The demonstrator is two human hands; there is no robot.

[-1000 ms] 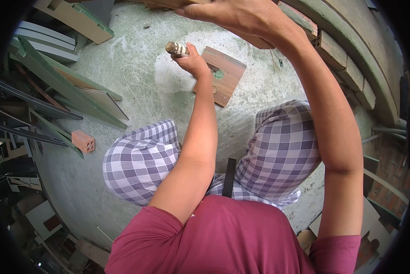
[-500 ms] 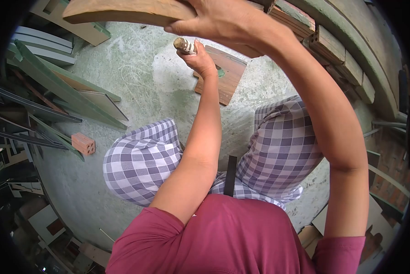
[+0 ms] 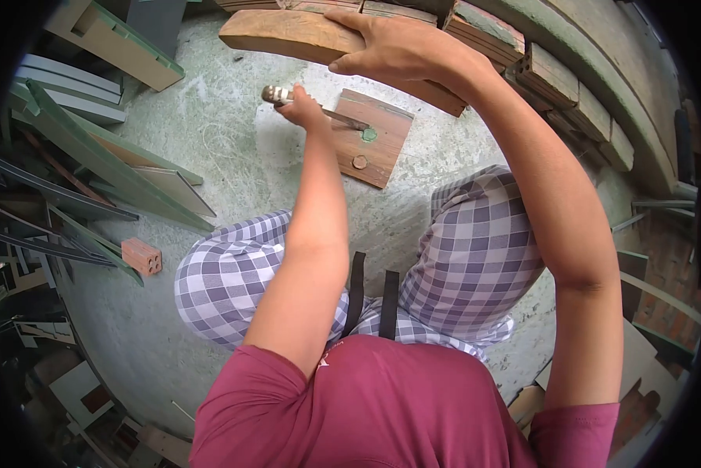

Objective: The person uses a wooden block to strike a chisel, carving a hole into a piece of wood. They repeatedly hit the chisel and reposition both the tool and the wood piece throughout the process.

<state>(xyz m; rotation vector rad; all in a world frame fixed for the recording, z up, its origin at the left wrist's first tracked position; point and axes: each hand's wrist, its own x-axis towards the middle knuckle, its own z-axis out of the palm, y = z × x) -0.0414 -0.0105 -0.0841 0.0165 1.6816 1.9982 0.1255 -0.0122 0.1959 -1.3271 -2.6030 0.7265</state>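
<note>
My right hand grips a curved piece of light brown wood near its middle, thumb on the near side and fingers over the far side. The wood is held above the floor. In my left hand is a knife-like tool with a pale-banded handle. Its narrow dark blade reaches right to a green paste-like patch on a brown wooden board; whether it touches is hard to tell. A small round brownish spot also shows on that board, which lies on the concrete floor.
Stacked hollow bricks line the upper right. Curved green-edged panels lean at the left, with a single hollow brick beside them. Board offcuts crowd the lower left. My knees in checked trousers flank the floor before me.
The curved wood has shifted to the right with my right hand. My left hand has moved left and slightly down, and the tool's blade over the board now shows.
</note>
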